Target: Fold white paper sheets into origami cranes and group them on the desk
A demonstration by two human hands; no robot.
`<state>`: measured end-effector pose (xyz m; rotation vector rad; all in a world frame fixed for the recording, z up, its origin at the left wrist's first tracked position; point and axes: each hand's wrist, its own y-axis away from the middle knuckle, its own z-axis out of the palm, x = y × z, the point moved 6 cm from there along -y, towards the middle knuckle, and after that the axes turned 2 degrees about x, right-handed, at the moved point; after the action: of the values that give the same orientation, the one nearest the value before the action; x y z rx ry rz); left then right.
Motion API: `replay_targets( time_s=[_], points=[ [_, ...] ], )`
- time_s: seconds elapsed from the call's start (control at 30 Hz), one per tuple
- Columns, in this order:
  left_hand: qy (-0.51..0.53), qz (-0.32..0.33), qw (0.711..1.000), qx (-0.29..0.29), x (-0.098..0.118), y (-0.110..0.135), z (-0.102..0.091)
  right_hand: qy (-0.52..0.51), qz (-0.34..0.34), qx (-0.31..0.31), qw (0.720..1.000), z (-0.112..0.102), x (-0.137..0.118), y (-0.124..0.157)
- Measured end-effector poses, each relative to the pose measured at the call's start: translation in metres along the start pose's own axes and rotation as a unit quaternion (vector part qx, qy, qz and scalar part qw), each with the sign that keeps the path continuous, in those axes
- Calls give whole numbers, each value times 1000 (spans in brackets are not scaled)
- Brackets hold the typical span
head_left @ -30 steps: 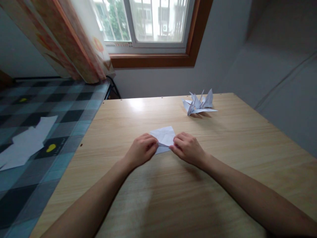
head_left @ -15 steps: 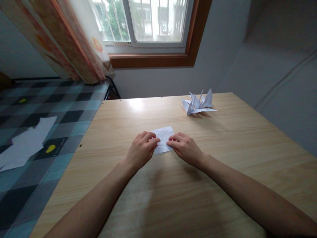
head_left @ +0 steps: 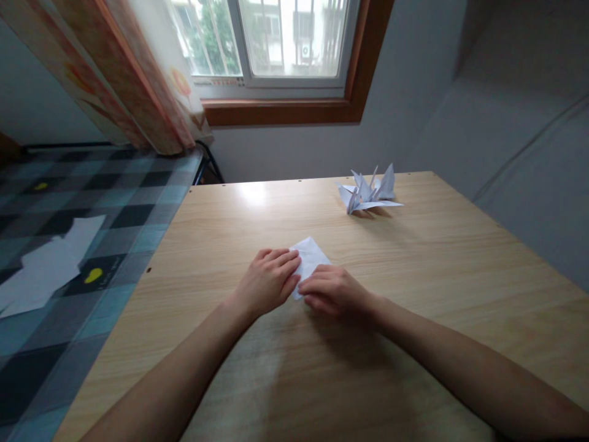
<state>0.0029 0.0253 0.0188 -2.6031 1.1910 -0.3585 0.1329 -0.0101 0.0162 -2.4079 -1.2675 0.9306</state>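
Observation:
A small white folded paper [head_left: 311, 255] lies on the wooden table [head_left: 414, 294], pointing away from me like a triangle. My left hand [head_left: 270, 280] rests on its left edge, fingers stretched out flat and held together. My right hand [head_left: 332, 292] covers the paper's near edge. Its fingers point left, slightly curled, and press on the near corner. The fingertips of both hands meet over the paper, and its near part is hidden under them.
Finished white paper cranes [head_left: 368, 193] stand at the far side of the table. A bed with a checked blue-grey cover [head_left: 69, 202] lies to the left, with white paper sheets [head_left: 43, 265] on it. A curtain [head_left: 138, 80] and a window [head_left: 276, 43] are beyond.
The paper has been folded from a wider flat shape into a narrower point. Both hands moved closer together and nearer to me. The left fingers flattened out on the paper.

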Motion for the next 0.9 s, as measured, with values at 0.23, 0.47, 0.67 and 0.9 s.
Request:
replay_targets(
  time_s=[0.23,0.47,0.67,0.9],
  points=[
    [23,-5,999,-38,-7,2,6,-47,224,169,959,-31,57,12],
    [37,-6,996,-76,-9,3,8,-159,231,76,957,-31,77,13],
    [34,-5,996,-79,-8,3,8,-201,231,75,949,-32,79,14],
    [31,-9,995,-93,-8,3,8,-290,314,134,894,-28,86,15]
  ],
)
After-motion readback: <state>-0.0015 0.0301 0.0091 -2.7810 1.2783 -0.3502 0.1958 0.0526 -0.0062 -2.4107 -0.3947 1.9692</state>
